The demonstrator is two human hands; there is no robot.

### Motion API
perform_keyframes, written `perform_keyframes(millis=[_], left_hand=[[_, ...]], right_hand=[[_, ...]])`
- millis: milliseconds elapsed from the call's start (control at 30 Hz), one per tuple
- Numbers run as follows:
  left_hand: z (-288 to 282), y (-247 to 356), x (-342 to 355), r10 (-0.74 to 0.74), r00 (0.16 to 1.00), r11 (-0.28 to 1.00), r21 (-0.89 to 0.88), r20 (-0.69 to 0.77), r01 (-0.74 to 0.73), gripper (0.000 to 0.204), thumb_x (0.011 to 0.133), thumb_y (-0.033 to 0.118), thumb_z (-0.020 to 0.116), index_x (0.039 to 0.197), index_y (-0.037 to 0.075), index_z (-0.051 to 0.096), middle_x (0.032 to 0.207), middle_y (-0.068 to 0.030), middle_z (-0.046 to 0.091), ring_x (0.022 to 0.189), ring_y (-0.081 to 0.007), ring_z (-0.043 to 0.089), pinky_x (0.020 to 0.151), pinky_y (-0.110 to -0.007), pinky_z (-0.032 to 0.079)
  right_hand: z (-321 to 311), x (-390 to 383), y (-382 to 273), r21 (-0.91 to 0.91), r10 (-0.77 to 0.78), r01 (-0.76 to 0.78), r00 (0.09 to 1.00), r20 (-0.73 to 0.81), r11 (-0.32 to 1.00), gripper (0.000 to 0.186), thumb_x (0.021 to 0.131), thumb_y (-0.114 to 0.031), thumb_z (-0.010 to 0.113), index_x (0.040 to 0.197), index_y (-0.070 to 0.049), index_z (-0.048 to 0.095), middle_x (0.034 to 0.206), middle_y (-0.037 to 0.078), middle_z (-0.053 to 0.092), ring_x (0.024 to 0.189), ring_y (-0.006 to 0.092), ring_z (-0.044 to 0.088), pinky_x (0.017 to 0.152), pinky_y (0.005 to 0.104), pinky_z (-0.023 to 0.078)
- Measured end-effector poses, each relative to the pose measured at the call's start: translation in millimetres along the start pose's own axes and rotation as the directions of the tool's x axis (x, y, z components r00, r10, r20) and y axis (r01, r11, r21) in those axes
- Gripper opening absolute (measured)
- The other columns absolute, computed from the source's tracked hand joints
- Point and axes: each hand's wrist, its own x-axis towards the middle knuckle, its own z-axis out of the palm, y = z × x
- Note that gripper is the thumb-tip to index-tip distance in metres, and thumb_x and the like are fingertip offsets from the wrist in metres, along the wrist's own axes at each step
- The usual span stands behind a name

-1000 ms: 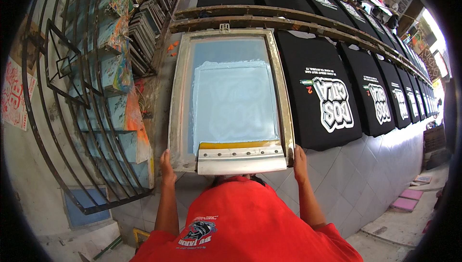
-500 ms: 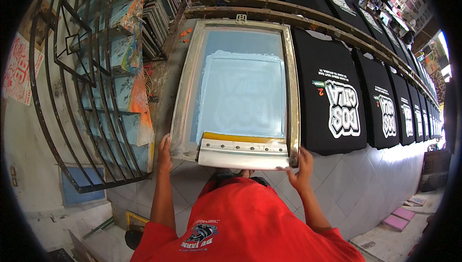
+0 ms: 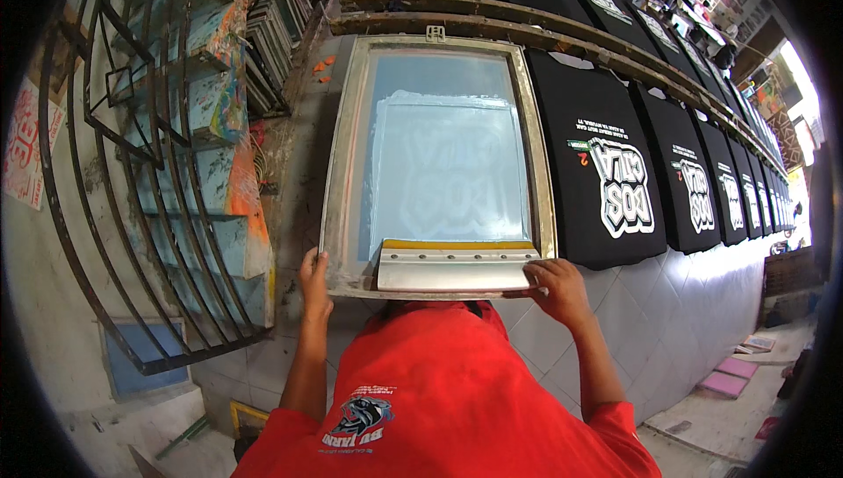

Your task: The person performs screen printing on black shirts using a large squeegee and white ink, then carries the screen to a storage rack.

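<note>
A screen-printing frame (image 3: pixel 331 171) lies in front of me, its mesh coated pale blue-white, with faint bold lettering showing through. A squeegee (image 3: pixel 457 273) with a metal holder and a yellow blade rests across the near end of the frame. My left hand (image 3: pixel 314 283) is closed on the frame's near left corner. At the near right corner, my right hand (image 3: pixel 562 292) is closed around the frame's edge, its fingertips by the squeegee's right end. What lies under the frame is hidden.
Black printed T-shirts (image 3: pixel 601 162) lie in a row to the right, with more beyond the wooden rails (image 3: pixel 562 43). A hinge clamp (image 3: pixel 435 34) sits at the frame's far edge. At left stand a black metal grille (image 3: pixel 167 153) and stacked screens (image 3: pixel 272 48).
My right hand has moved inward and closed on the near right corner. The squeegee now sits further inside the frame's near edge. Lettering shows more clearly through the mesh.
</note>
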Motion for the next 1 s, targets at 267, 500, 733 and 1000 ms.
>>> perform_keyframes(millis=[267,500,733,1000], left_hand=[[3.3,23.3,9.4,0.402,0.905,0.787,0.451,0.142,-0.421,0.050,0.088,0.026,0.069,0.129,0.001,0.053,0.124,-0.0129,0.057,0.113,-0.0233,0.054,0.099,-0.037,0.040],[134.7,152.3,-0.5,-0.187,0.523,0.157,0.551,0.831,-0.820,0.050,0.075,0.022,0.077,0.120,0.007,0.061,0.116,-0.0175,0.062,0.107,-0.0334,0.060,0.092,-0.042,0.048],[194.8,177.9,117.2,0.284,0.515,0.137,0.498,0.809,-0.856,0.034,0.076,0.010,0.073,0.110,0.008,0.067,0.108,-0.0151,0.067,0.103,-0.0351,0.062,0.089,-0.044,0.050],[244.7,132.8,217.2,0.484,0.453,-0.009,0.522,0.749,-0.853,0.034,0.072,0.000,0.071,0.106,0.003,0.066,0.102,-0.0150,0.067,0.097,-0.0358,0.062,0.086,-0.045,0.050]], right_hand=[[-21.1,40.4,12.5,0.066,0.049,-0.051,0.998,0.035,0.997,0.034,0.074,-0.017,0.076,0.104,-0.007,0.067,0.094,0.010,0.069,0.091,0.0307,0.064,0.081,0.0426,0.051],[-13.3,91.1,39.5,-0.078,0.097,-0.080,0.961,0.257,0.994,0.023,0.065,-0.015,0.077,0.087,-0.011,0.071,0.075,0.009,0.067,0.073,0.0308,0.066,0.065,0.0415,0.053],[-19.2,225.7,110.3,-0.209,-0.004,-0.005,0.999,-0.045,0.978,0.024,0.072,-0.021,0.077,0.093,-0.012,0.070,0.078,0.010,0.067,0.074,0.0317,0.067,0.066,0.0432,0.054],[55.9,303.3,163.2,-0.209,-0.011,-0.040,0.972,-0.236,0.977,0.020,0.070,-0.011,0.072,0.090,-0.009,0.066,0.086,0.009,0.067,0.088,0.0308,0.065,0.075,0.0435,0.054]])
